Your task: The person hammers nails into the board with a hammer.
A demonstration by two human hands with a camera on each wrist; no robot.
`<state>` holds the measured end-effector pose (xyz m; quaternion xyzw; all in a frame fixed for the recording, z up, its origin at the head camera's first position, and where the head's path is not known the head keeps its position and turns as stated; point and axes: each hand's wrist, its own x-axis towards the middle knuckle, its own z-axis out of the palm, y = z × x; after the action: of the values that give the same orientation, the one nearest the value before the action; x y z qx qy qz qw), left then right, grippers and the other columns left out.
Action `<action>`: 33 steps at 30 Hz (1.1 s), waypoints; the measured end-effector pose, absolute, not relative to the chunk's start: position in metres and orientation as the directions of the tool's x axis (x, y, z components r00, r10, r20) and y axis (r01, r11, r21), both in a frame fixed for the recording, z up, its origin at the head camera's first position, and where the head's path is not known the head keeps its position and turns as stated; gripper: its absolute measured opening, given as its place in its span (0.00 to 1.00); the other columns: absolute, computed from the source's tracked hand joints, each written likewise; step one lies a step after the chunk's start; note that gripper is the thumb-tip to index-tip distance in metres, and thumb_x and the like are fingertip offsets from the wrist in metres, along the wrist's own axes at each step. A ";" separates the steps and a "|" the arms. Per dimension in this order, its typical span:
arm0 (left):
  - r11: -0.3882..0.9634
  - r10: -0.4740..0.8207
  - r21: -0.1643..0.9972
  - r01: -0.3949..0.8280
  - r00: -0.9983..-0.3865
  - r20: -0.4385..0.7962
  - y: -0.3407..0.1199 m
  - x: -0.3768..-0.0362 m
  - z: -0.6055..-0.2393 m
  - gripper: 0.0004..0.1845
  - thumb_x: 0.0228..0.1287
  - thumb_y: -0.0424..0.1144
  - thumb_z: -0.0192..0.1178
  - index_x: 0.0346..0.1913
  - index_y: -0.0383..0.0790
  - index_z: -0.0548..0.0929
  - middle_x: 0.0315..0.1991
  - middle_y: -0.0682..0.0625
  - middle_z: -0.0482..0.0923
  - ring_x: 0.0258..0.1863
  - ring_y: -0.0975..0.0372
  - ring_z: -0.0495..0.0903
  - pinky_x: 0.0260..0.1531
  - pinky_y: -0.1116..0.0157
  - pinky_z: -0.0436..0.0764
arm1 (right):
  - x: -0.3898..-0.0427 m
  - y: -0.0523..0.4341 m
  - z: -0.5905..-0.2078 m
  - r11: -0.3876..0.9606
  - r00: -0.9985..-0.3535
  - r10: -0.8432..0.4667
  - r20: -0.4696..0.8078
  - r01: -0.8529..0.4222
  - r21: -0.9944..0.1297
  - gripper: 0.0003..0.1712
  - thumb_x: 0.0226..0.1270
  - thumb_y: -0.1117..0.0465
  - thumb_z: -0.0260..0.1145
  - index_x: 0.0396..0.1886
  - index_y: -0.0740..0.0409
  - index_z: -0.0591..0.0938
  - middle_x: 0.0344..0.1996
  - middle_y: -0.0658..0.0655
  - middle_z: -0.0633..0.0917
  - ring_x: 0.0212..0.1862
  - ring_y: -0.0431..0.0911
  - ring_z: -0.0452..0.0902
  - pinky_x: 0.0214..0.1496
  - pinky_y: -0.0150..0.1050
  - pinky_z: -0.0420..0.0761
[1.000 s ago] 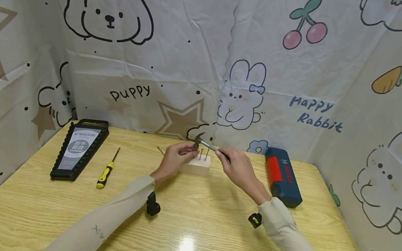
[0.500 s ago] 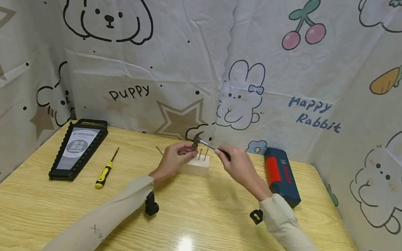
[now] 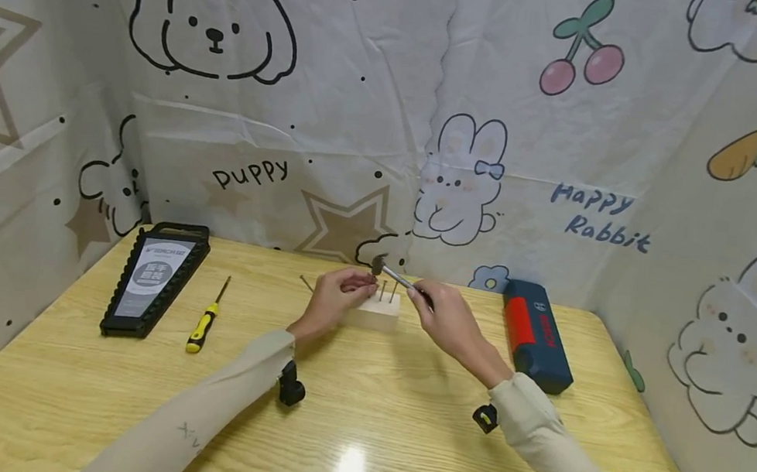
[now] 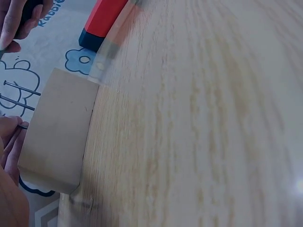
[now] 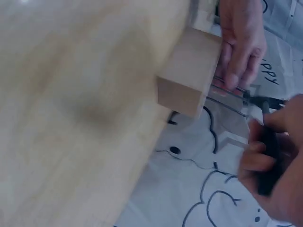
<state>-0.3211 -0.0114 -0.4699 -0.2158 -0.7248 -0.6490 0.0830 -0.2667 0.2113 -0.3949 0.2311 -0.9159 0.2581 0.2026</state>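
Observation:
A small wooden block (image 3: 376,315) sits on the table at the far middle, with two nails (image 3: 387,291) standing upright in its top. My left hand (image 3: 353,286) rests at the block's left end and pinches a third nail (image 4: 22,126) upright on it. My right hand (image 3: 423,299) grips the black handle (image 5: 267,151) of a small hammer. The hammer head (image 3: 378,265) hangs just above the pinched nail. The right wrist view shows the block (image 5: 189,78) from the side, with my left hand's fingers (image 5: 241,42) behind it.
A loose nail (image 3: 306,284) lies left of the block. A yellow-and-black screwdriver (image 3: 203,321) and a black wrench-set holder (image 3: 156,278) lie at the left. A blue and red case (image 3: 539,334) lies at the right. Printed cloth walls enclose the wooden table (image 3: 357,420).
Both hands keep their hold and place; the hammer head stays over the pinched nail. Only the head view has shifted slightly.

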 end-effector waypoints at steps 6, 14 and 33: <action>0.070 0.196 0.912 0.404 -0.902 0.384 -0.008 -0.321 -0.469 0.10 0.69 0.28 0.69 0.50 0.28 0.87 0.49 0.37 0.89 0.50 0.48 0.89 0.50 0.72 0.86 | -0.267 0.216 -0.399 0.774 -0.828 -0.302 0.472 -0.502 -0.386 0.12 0.81 0.60 0.63 0.36 0.58 0.85 0.19 0.50 0.75 0.20 0.42 0.66 0.23 0.36 0.67; 0.080 0.194 0.910 0.407 -0.902 0.386 -0.010 -0.320 -0.468 0.08 0.68 0.28 0.69 0.47 0.27 0.86 0.47 0.36 0.89 0.49 0.47 0.90 0.50 0.69 0.87 | -0.269 0.213 -0.397 0.748 -0.846 -0.340 0.412 -0.508 -0.426 0.09 0.81 0.59 0.63 0.44 0.59 0.86 0.19 0.48 0.75 0.20 0.40 0.66 0.23 0.34 0.67; 0.065 0.209 0.906 0.418 -0.894 0.397 -0.011 -0.320 -0.468 0.10 0.69 0.28 0.69 0.50 0.28 0.87 0.50 0.37 0.89 0.50 0.49 0.89 0.50 0.70 0.87 | -0.276 0.221 -0.359 0.666 -0.687 -0.280 0.670 -0.642 -0.380 0.11 0.81 0.61 0.62 0.50 0.65 0.85 0.19 0.52 0.74 0.19 0.42 0.64 0.22 0.35 0.64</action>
<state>-0.3196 -0.0110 -0.4682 -0.2161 -0.7253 -0.6487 0.0804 -0.2759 0.2207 -0.3589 0.2663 -0.8648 0.3097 0.2922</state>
